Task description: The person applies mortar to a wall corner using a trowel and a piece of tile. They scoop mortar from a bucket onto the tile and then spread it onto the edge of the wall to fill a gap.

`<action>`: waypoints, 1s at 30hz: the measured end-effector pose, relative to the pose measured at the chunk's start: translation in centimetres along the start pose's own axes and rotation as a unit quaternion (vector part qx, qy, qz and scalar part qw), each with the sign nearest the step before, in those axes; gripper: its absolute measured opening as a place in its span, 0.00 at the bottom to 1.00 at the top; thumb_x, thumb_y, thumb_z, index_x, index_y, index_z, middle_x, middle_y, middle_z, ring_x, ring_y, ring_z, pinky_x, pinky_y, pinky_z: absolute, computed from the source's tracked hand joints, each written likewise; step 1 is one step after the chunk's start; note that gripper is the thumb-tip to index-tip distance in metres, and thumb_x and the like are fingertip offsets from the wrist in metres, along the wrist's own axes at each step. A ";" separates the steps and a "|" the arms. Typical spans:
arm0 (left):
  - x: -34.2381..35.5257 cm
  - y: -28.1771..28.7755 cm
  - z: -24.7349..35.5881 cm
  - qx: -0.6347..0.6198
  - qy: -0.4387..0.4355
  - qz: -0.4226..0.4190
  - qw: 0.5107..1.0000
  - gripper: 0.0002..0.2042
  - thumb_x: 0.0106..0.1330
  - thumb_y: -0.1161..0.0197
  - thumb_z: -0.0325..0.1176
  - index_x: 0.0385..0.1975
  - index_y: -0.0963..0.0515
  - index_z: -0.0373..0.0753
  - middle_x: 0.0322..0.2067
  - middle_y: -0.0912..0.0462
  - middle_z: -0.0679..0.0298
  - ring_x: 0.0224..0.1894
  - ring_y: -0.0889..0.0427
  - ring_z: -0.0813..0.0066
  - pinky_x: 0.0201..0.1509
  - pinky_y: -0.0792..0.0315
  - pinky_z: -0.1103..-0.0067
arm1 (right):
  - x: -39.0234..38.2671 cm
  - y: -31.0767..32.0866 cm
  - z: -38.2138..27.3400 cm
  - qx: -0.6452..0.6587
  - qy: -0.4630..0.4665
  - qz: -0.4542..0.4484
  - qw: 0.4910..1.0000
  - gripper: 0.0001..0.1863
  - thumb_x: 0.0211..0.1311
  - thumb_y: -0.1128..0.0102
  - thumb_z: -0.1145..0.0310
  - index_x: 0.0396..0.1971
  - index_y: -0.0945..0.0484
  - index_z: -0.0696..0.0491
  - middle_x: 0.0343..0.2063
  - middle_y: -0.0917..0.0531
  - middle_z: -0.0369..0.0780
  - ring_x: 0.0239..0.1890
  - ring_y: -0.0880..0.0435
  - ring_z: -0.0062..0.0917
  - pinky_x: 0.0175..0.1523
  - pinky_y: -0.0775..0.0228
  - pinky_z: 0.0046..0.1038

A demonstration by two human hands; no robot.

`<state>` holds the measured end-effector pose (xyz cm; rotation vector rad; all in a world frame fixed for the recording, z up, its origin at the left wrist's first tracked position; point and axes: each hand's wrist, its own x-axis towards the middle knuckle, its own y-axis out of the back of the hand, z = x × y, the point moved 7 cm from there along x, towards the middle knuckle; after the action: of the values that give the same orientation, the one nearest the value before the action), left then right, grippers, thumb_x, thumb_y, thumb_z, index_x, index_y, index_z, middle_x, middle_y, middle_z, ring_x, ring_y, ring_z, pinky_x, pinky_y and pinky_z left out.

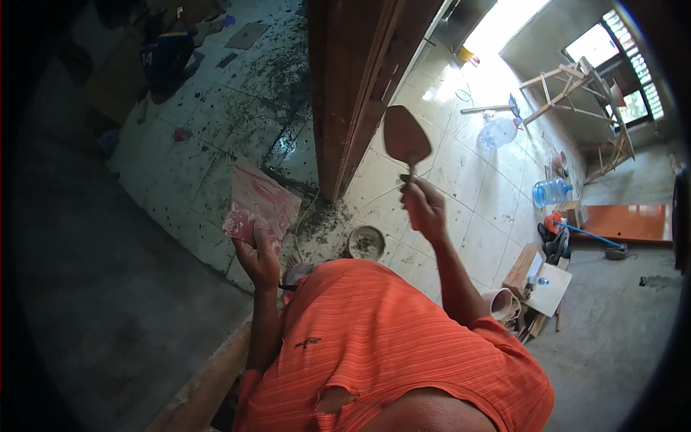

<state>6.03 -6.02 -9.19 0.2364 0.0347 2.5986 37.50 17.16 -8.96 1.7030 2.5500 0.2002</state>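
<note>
My left hand (258,252) grips the lower edge of a flat, roughly four-sided pink board (265,196) smeared with white; I cannot tell its material. Raised on the right, my right hand (426,209) is closed round the handle of a trowel (406,135), whose broad pointed blade points up and away from me. The board and the trowel are apart, one on each side of a brown wooden door frame (349,93). Below and between my hands, a round basin (366,243) with greyish residue sits on the tiled floor.
Dirt and debris (248,108) cover the tiles left of the frame, where a person in a dark shirt (165,61) is low down. At right are water bottles (551,191), a wooden trestle (576,86), a bucket (500,304), boards (525,270) and an orange panel (625,222).
</note>
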 end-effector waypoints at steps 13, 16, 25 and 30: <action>2.0 5.6 3.6 0.041 -0.006 -0.005 0.999 0.19 0.76 0.46 0.27 0.62 0.35 0.26 0.54 0.23 0.52 0.53 0.21 0.69 0.56 0.26 0.73 | 4.4 -4.8 4.2 0.002 0.050 0.090 0.995 0.17 0.78 0.49 0.60 0.49 0.21 0.59 0.31 0.23 0.33 0.33 0.28 0.16 0.40 0.33 0.22; 1.2 5.2 4.1 0.046 -0.010 -0.001 0.999 0.19 0.76 0.46 0.28 0.63 0.36 0.25 0.56 0.24 0.51 0.54 0.22 0.68 0.57 0.26 0.73 | 4.3 -3.7 6.0 -0.025 0.041 0.092 0.995 0.17 0.78 0.50 0.61 0.50 0.21 0.60 0.33 0.23 0.34 0.34 0.27 0.17 0.40 0.32 0.23; -1.1 -0.3 6.4 0.062 -0.031 0.014 0.997 0.19 0.76 0.46 0.28 0.63 0.36 0.25 0.57 0.25 0.49 0.56 0.23 0.66 0.59 0.28 0.71 | 5.1 1.1 13.6 -0.064 0.015 0.068 0.995 0.17 0.76 0.49 0.62 0.52 0.20 0.58 0.37 0.19 0.40 0.38 0.20 0.23 0.45 0.27 0.28; -3.3 -6.0 8.3 0.130 -0.059 -0.004 0.990 0.20 0.76 0.46 0.29 0.63 0.35 0.25 0.58 0.25 0.50 0.56 0.23 0.65 0.60 0.29 0.71 | 5.0 6.0 19.5 -0.153 -0.010 0.038 0.988 0.17 0.75 0.47 0.60 0.51 0.20 0.58 0.39 0.17 0.47 0.42 0.17 0.35 0.50 0.27 0.34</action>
<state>13.30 -2.70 -1.96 0.4826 0.3317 2.5639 43.55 25.42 -27.34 1.6720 2.2963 0.5432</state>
